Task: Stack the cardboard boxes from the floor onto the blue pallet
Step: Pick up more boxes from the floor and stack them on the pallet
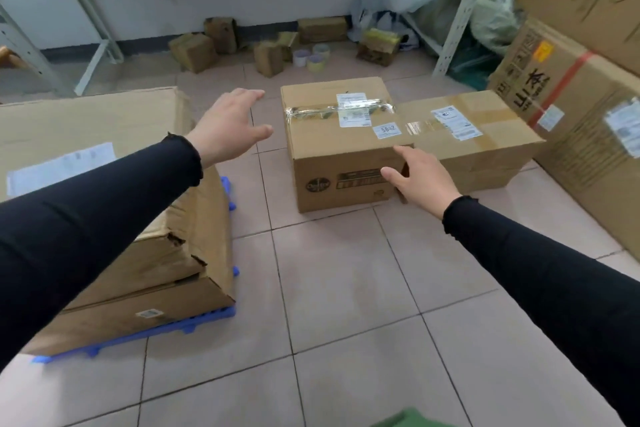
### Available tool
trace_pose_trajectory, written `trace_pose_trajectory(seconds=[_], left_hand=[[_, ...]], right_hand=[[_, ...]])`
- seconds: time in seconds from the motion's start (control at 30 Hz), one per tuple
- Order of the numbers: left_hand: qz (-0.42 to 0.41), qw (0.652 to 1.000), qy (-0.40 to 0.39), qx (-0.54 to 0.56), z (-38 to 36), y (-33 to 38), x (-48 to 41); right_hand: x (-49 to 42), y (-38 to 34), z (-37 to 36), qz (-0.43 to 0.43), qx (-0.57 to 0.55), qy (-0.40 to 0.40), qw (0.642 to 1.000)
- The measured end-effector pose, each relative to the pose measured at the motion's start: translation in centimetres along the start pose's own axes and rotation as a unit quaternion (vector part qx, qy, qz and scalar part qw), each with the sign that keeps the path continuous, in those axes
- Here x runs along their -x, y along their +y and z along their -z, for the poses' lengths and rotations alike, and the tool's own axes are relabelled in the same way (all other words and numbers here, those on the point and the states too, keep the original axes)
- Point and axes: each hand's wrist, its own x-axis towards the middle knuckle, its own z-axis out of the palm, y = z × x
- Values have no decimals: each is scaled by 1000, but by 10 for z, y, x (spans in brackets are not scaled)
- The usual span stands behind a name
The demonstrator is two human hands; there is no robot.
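Cardboard box (341, 139) on floor: left hand (230, 125) and right hand (420, 177) open, empty; recommend gripping opposite sides low.

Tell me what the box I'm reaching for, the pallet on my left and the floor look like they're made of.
Box: brown corrugated cardboard, matte, sealed with glossy clear tape that glints across the top.
Pallet: probably moulded plastic, judging by its uniform bright blue colour and ribbed edge.
Floor: pale ceramic-looking tiles with dark grout lines and a faint sheen.
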Motion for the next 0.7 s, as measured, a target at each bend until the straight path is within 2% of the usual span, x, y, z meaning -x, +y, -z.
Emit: trace_pose_trajectory(seconds=[0.23,0.33,0.47,0.57,0.7], left_hand=[[-21,997,-68,26,-89,89,-45],[-35,992,-107,65,-132,137,-64],[-38,985,-119,120,-172,182,-73],[-27,976,-133,169,-207,217,-81],[43,960,-170,220,-247,241,-92]], right_hand=[[-18,106,14,-82,-3,7,997],[-33,156,22,-129,-3,15,991],[-50,195,31,-155,-15,36,987],[-65,239,39,-182,-20,52,982],[-88,287,51,-217,-24,74,973]])
